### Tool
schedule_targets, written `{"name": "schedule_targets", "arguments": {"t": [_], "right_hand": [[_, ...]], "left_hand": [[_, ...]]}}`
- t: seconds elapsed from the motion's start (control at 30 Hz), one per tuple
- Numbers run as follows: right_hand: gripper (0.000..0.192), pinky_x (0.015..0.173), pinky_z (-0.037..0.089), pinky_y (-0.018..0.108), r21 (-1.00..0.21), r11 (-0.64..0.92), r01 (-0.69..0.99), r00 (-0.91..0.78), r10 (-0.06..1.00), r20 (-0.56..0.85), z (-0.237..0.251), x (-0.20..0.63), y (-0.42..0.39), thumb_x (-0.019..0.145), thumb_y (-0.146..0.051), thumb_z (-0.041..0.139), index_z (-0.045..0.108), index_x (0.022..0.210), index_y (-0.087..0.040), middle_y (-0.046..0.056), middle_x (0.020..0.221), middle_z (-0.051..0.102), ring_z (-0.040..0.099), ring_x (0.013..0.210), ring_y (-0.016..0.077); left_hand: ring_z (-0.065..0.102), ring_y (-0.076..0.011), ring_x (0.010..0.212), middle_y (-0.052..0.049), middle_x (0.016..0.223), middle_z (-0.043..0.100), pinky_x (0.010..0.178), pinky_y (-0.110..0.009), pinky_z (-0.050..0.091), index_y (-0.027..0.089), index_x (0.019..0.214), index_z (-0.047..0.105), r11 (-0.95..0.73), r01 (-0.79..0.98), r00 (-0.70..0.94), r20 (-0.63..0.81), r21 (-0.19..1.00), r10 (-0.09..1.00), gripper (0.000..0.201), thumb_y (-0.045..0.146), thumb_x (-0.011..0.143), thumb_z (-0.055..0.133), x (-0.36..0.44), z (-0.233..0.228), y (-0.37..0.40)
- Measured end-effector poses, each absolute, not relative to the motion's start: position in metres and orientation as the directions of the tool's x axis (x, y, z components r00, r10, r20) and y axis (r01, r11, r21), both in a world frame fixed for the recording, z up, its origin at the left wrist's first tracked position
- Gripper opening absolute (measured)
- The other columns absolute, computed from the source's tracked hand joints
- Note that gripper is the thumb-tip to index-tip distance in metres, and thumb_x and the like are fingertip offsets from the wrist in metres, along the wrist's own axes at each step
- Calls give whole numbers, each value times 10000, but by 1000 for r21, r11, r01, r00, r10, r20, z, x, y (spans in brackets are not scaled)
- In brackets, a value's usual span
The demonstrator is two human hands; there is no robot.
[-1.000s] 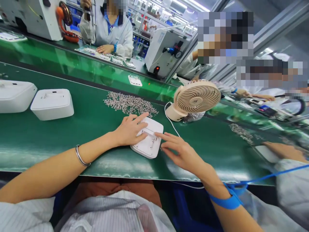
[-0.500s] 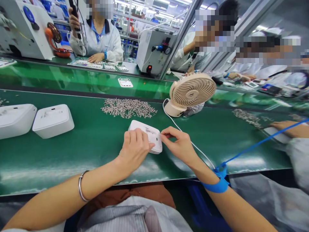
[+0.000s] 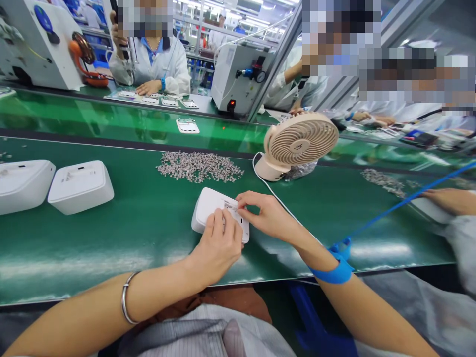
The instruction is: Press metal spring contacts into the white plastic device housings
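**Both hands on a white housing at the near edge of the green belt**

A white housing (image 3: 213, 210) lies on the green belt (image 3: 148, 233) directly under both hands. The left hand (image 3: 219, 245) rests on its near side, fingers curled down onto the top face and pressing it against the belt. The right hand (image 3: 266, 218) comes in from the right, thumb and forefinger pinched together at a small label or slot on the top of the housing; what sits between those fingertips is too small to make out. A metal bangle (image 3: 126, 302) circles the left wrist, and a blue wrist strap (image 3: 334, 272) wraps the right wrist, its blue cord (image 3: 409, 198) running away up to the right.

Just beyond the hands lies a scatter of small silvery parts (image 3: 199, 167). Beyond the right hand stands a beige desk fan (image 3: 297, 144), its white cable (image 3: 275, 193) trailing past the right hand. Well to the left of the left hand sit two more white housings (image 3: 80, 186). Far to the right, a co-worker's hand (image 3: 446, 198) rests on the belt. Across the belt, another person in a white coat (image 3: 156, 62) sits at a bench.
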State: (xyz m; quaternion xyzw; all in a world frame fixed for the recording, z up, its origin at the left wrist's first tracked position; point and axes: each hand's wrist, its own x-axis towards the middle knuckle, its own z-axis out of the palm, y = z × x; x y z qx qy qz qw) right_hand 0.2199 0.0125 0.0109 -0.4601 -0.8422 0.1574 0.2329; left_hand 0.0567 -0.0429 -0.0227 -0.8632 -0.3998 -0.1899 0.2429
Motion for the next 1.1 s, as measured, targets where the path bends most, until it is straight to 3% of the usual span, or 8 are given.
{"name": "schedule_targets", "arguments": {"t": [0.17, 0.4, 0.57, 0.73, 0.87, 1.1], "right_hand": [[160, 594, 402, 251, -377, 482, 791, -412, 875, 254, 5, 215, 12, 743, -43, 471, 507, 651, -169, 26, 715, 557, 519, 644, 151], [136, 606, 404, 278, -276, 458, 845, -366, 872, 326, -8, 214, 12, 727, -64, 488, 492, 648, -174, 31, 695, 560, 524, 632, 168], [134, 668, 458, 304, -353, 472, 808, -319, 854, 412, -16, 216, 7, 752, -90, 486, 504, 652, -179, 66, 843, 617, 587, 732, 192], [153, 819, 494, 362, -471, 508, 721, -271, 833, 483, -25, 221, -8, 855, -167, 448, 599, 828, -165, 120, 1054, 605, 593, 949, 224], [194, 890, 484, 380, -470, 528, 707, -261, 813, 521, -32, 223, -17, 892, -188, 427, 615, 928, -161, 131, 1126, 579, 565, 1031, 223], [222, 878, 499, 399, -441, 547, 711, -268, 791, 549, -37, 223, -19, 905, -193, 419, 628, 971, -159, 141, 1152, 567, 555, 1050, 235]], "left_hand": [[524, -337, 1085, -193, 1153, 571, 908, -398, 394, 32, 1086, 604, -593, 757, 636, 518, -273, 573, 380, 317, 872, 470, 56, -27, -45], [469, -318, 1132, -135, 1260, 515, 937, -386, 356, 58, 1195, 554, -659, 722, 668, 461, -210, 584, 466, 386, 878, 457, 55, -28, -41], [457, -294, 1115, -125, 1260, 515, 887, -367, 357, 81, 1205, 547, -657, 738, 651, 424, -157, 630, 474, 404, 870, 456, 58, -26, -37], [473, -290, 1079, -109, 1230, 536, 874, -370, 351, 75, 1198, 551, -639, 742, 652, 441, -203, 617, 456, 376, 884, 412, 58, -25, -38], [471, -291, 1084, -103, 1224, 541, 888, -377, 338, 85, 1199, 554, -639, 738, 657, 445, -214, 609, 445, 364, 893, 389, 58, -24, -39], [473, -298, 1077, -96, 1271, 512, 885, -391, 331, 95, 1207, 554, -635, 740, 657, 443, -223, 610, 450, 367, 901, 368, 60, -25, -40]]}}
